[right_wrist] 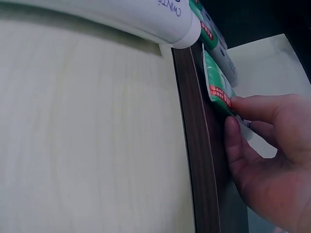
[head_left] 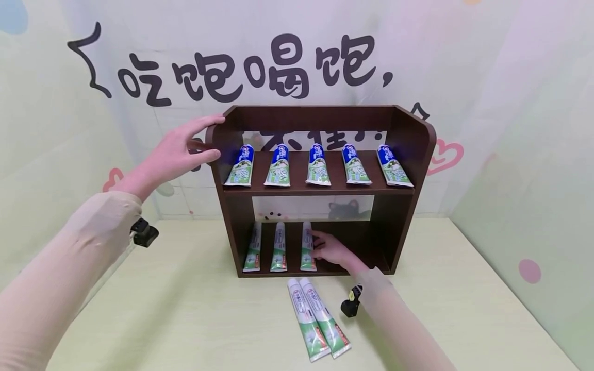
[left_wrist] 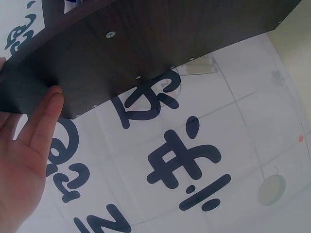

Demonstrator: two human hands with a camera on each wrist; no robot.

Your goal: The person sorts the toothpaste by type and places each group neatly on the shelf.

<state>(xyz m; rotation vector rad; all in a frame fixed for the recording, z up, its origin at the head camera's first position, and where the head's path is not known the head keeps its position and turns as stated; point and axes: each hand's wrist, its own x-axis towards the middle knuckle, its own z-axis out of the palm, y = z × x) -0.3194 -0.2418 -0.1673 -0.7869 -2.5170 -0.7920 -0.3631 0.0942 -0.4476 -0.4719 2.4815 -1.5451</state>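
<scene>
A dark brown two-tier shelf [head_left: 320,191] stands on the table. My left hand [head_left: 178,149] holds its upper left side panel [left_wrist: 92,68], with the thumb and fingers at the edge. On the lower tier, my right hand [head_left: 333,249] pinches a green and white toothpaste tube [head_left: 307,247] from its right side. In the right wrist view, the thumb and a finger meet at the tube [right_wrist: 218,82] near the shelf's front edge. Left of it lie two similar tubes, a middle one [head_left: 279,247] and one by the side wall [head_left: 253,247].
Several blue and green toothpaste tubes [head_left: 317,166] lie in a row on the upper tier. Two green and white tubes [head_left: 308,324] lie side by side on the table [head_left: 195,309] before the shelf. Behind stands a printed wall [head_left: 278,31] with large black characters.
</scene>
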